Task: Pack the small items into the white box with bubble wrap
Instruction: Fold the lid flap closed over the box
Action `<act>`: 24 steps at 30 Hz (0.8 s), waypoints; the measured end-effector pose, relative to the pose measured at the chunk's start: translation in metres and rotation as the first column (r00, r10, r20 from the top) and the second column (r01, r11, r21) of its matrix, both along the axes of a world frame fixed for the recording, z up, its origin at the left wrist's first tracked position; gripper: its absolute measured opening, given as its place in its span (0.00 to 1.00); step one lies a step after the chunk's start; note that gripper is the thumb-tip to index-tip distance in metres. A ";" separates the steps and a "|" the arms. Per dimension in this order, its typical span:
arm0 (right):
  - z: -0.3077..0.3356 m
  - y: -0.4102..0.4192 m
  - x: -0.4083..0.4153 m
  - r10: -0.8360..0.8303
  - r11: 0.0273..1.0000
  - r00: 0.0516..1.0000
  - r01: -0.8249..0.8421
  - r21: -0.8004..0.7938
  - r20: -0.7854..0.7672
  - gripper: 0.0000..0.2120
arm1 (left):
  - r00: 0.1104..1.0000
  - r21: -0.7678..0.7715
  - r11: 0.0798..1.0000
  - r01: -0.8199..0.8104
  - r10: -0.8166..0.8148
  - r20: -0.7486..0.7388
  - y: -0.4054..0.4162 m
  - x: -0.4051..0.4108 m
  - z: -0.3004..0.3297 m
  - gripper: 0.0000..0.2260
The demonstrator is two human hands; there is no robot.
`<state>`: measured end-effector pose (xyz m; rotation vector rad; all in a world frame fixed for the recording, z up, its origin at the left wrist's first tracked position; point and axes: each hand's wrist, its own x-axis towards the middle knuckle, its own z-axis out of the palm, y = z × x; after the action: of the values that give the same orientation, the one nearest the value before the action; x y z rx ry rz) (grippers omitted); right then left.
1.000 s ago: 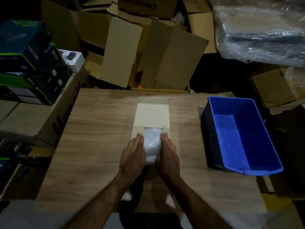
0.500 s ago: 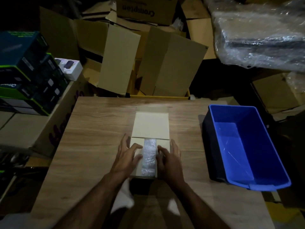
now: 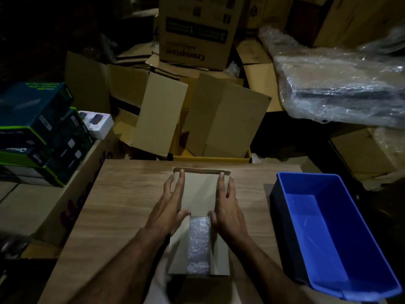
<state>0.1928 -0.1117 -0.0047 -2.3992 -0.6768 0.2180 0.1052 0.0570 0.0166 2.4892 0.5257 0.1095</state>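
Bubble wrap (image 3: 198, 244) shows between the wrists as left hand (image 3: 167, 207) and right hand (image 3: 228, 208), fingers straight, flank the box lid (image 3: 200, 191), likely folding it shut next.

The white box (image 3: 198, 249) lies flat near the front middle of the wooden tabletop (image 3: 122, 207), its long side running away from the person. Its two side flaps are folded inward but leave a strip uncovered, where crinkled clear bubble wrap (image 3: 198, 244) fills the inside. Its far lid flap (image 3: 200, 194) lies stretched out beyond the opening.
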 end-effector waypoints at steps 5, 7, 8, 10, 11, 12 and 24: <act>0.029 -0.006 -0.014 -0.025 0.999 0.983 0.016 0.046 0.184 0.50 | 0.979 -0.042 0.998 0.035 -0.026 0.200 -0.004 -0.019 0.023 0.41; 0.036 -0.014 -0.026 -0.021 0.998 0.969 0.007 0.059 0.244 0.41 | 0.974 -0.058 0.997 0.047 -0.033 0.224 -0.005 -0.029 0.029 0.33; 0.037 -0.018 -0.033 -0.018 0.998 0.961 0.000 0.064 0.277 0.35 | 0.970 -0.048 0.997 0.062 -0.049 0.237 -0.006 -0.033 0.030 0.29; 0.036 -0.026 -0.048 -0.008 0.997 0.952 -0.016 0.077 0.307 0.27 | 0.960 -0.031 0.995 0.100 -0.088 0.266 -0.009 -0.045 0.032 0.23; 0.035 -0.029 -0.055 -0.007 0.997 0.952 -0.018 0.078 0.305 0.25 | 0.956 -0.030 0.993 0.113 -0.101 0.277 -0.011 -0.051 0.032 0.21; 0.033 -0.034 -0.061 -0.008 0.997 0.949 -0.016 0.074 0.314 0.23 | 0.953 -0.028 0.992 0.125 -0.113 0.280 -0.013 -0.057 0.030 0.20; -0.033 -0.089 -0.116 0.112 0.992 0.957 -0.125 0.033 0.269 0.14 | 0.943 0.114 0.970 0.216 -0.238 0.234 -0.035 -0.135 -0.033 0.10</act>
<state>0.0771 -0.2011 -0.0373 -2.3643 -0.9396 -0.0753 -0.0295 0.0218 -0.0166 2.5525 0.1303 0.3520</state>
